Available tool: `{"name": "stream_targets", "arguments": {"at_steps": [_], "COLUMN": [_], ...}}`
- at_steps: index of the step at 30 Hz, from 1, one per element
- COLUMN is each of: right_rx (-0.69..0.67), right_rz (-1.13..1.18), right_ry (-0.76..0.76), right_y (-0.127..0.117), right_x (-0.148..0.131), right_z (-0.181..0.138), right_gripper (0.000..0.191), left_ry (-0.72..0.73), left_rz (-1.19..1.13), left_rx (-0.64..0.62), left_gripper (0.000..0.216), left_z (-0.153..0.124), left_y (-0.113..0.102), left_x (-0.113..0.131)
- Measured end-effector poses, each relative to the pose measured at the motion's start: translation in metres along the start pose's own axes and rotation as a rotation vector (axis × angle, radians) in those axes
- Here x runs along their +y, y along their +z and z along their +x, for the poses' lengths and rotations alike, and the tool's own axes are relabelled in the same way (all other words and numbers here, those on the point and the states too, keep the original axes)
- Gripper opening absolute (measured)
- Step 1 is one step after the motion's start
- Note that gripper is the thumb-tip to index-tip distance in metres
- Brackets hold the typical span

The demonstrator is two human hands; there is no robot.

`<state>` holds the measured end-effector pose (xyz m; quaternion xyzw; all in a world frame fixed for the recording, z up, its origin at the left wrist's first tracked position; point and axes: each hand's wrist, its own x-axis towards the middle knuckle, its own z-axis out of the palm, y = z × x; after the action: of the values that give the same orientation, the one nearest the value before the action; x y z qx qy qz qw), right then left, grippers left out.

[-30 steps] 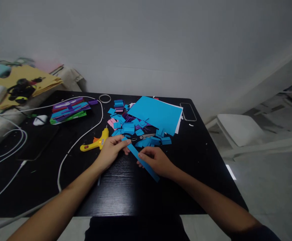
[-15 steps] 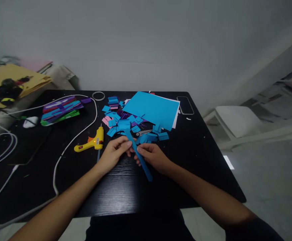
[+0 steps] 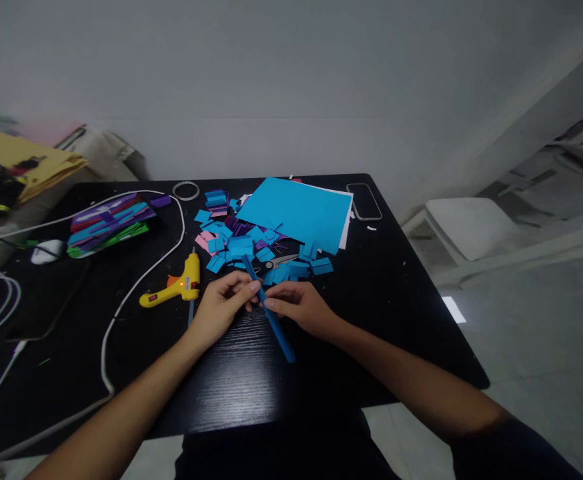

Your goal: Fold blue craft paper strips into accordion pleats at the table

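Note:
A long, narrow blue paper strip (image 3: 278, 331) slants over the near part of the black table, its lower end toward me. It looks folded lengthwise. My left hand (image 3: 229, 300) pinches it from the left, thumb on top, near its upper half. From the right, my right hand (image 3: 299, 305) grips the same strip a little lower, with thumb and fingers closed. Just beyond the hands lie many small blue paper pieces (image 3: 241, 247) and a pair of scissors (image 3: 276, 263), partly covered by the pieces. A yellow glue gun (image 3: 184, 280) lies left of my left hand.
A large blue sheet (image 3: 296, 210) rests on white paper at the back. Bundled coloured strips (image 3: 111, 223) lie left, near a white cable (image 3: 144, 280) crossing the table (image 3: 371, 333). A phone (image 3: 364, 201) lies back right; a white stool (image 3: 471, 223) stands beyond the edge.
The strip has turned in my fingers, from showing a flat, wide face to a narrower, folded-looking side. Both hands keep hold of it. The whole view has shifted slightly.

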<state>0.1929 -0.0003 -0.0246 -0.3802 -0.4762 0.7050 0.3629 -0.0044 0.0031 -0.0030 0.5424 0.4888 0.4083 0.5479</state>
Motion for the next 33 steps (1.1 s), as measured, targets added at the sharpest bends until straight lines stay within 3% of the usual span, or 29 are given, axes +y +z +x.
{"name": "stream_targets", "arguments": {"at_steps": [23,28,33], "right_rx": [0.147,0.026,-0.002], "right_rz": [-0.151,-0.059,-0.049], "right_ry": [-0.082,0.023,0.052], "right_y": [0.002,0.0027,0.0043], "right_x": [-0.003,-0.0071,-0.0065], "right_z": [-0.0047,-0.0056,-0.007], "right_gripper": [0.023,0.029,0.03], "left_ry": [0.026,0.009,-0.041], "left_rz": [0.073,0.001,-0.051], "left_rx": [0.093,-0.008,-0.115], "left_gripper": [0.036,0.036,0.033], "left_z": [-0.0032,-0.0048,-0.0056], "left_y": [0.0024,0.0048,0.0058], "left_x": [0.0019,0.0049,0.0033]}}
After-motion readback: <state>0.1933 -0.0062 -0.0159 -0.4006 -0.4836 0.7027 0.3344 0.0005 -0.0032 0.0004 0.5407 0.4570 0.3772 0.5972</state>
